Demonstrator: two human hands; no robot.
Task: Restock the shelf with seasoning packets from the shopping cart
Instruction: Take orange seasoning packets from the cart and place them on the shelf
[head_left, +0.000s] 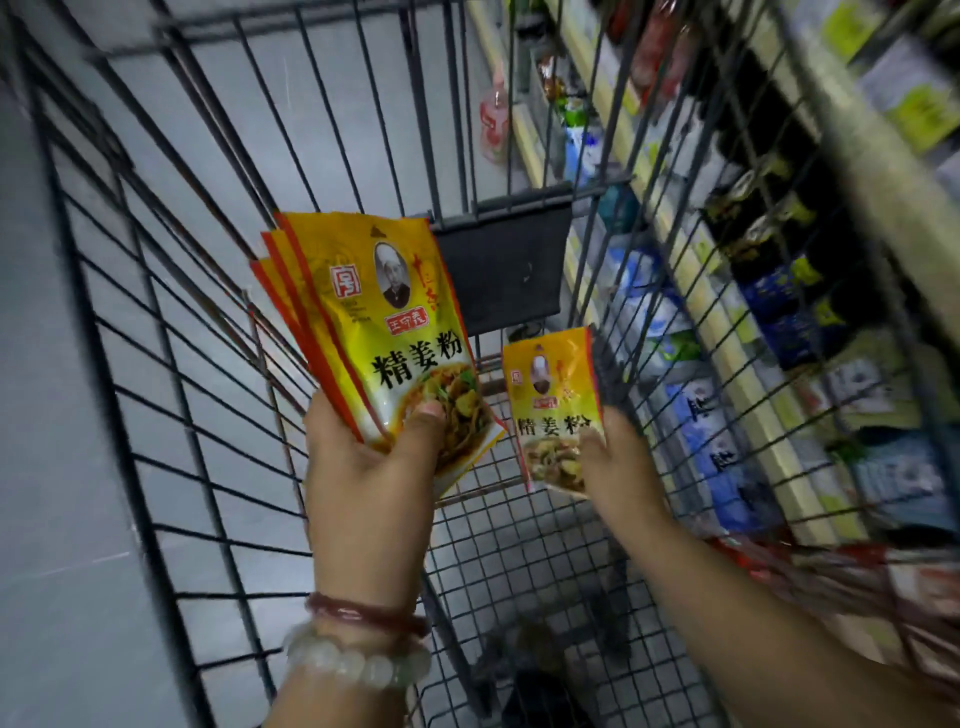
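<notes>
Beaded wrist (358, 660), left hand (363, 467) around fanned packets (374, 322)

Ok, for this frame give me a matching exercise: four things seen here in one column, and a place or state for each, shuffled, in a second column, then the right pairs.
Things:
1. fanned stack of packets
2. single packet
3. bead bracelets
4. shelf goods

Places or states:
A. on the left wrist
B. beyond the cart's right side
C. held in the right hand
D. held in the left hand

Pairs: 1-D, 2-C, 3-A, 4-B
</notes>
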